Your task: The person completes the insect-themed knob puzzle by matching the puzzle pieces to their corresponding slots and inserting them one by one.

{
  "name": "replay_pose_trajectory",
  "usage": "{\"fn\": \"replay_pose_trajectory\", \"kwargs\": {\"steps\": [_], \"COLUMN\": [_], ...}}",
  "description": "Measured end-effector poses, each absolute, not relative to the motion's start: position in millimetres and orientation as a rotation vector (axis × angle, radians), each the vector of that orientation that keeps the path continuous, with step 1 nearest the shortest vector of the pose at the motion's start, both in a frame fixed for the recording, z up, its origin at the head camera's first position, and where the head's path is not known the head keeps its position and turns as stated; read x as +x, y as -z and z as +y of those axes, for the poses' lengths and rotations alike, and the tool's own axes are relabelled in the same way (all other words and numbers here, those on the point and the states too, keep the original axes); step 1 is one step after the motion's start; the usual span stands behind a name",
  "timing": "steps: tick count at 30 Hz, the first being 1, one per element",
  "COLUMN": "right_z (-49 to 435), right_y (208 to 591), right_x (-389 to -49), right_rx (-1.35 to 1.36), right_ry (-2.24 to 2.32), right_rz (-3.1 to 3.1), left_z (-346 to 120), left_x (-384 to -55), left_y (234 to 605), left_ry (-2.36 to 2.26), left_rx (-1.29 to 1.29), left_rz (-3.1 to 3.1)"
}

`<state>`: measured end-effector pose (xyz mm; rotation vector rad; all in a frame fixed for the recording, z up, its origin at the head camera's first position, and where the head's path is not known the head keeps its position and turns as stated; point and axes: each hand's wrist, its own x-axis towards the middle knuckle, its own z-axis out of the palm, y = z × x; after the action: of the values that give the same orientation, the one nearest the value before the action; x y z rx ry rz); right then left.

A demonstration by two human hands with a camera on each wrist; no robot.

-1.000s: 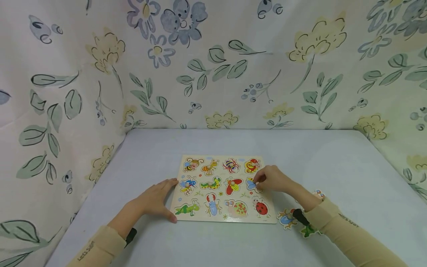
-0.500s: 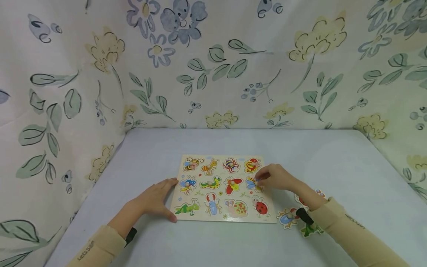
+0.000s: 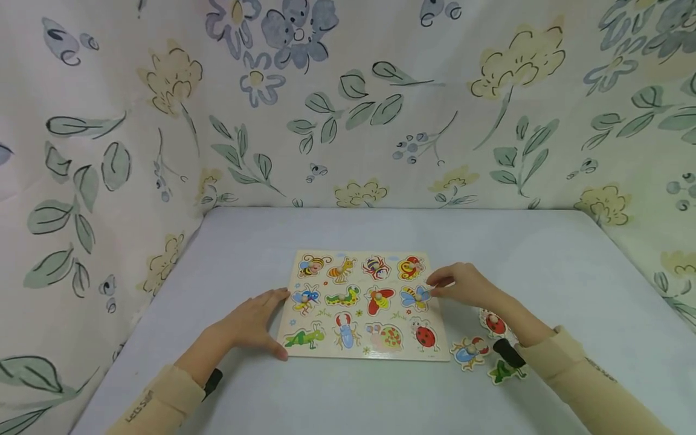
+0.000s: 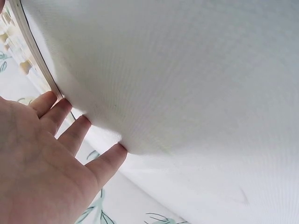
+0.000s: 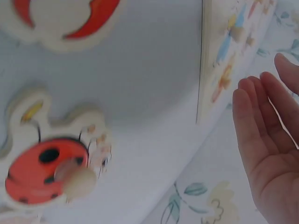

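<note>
So that slipping is presumably prevented, the board (image 3: 331, 323) is touched by the spread left hand (image 3: 252, 326) — beside the bee (image 3: 414, 298), nothing is gripped by the relaxed right hand (image 3: 462, 286).

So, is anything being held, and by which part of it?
Nothing is held: the left grip only touches the left edge of the puzzle board, and the right grip is empty beside the striped insect piece.

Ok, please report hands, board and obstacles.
Left hand touching puzzle board. Right hand beside blue-winged piece, holding nothing. Right forearm partly hiding loose ladybug piece.
</note>
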<state>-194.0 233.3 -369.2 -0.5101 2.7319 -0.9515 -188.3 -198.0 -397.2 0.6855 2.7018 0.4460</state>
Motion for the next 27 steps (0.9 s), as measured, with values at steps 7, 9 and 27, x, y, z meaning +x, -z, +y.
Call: {"fn": "replay_pose_trajectory", "kwargs": {"steps": [7,9,27], "right_z": [257,262,294], "right_y": [357,355,359], "right_x": [-187,-185,-154], "right_rx": [-0.445,-0.432,-0.474], "right_ry": [0.959,0.955,0.958], "right_rz": [2.776,2.780,2.703], "left_z": [-198,-198,-197], "left_x": [-189,-189,-187], "left_y": [396,396,394], "left_ry": [-0.453,-0.453,-0.453], "left_rx": [0.674,0.670,0.660], "left_rz": [2.699,2.698,2.686]}}
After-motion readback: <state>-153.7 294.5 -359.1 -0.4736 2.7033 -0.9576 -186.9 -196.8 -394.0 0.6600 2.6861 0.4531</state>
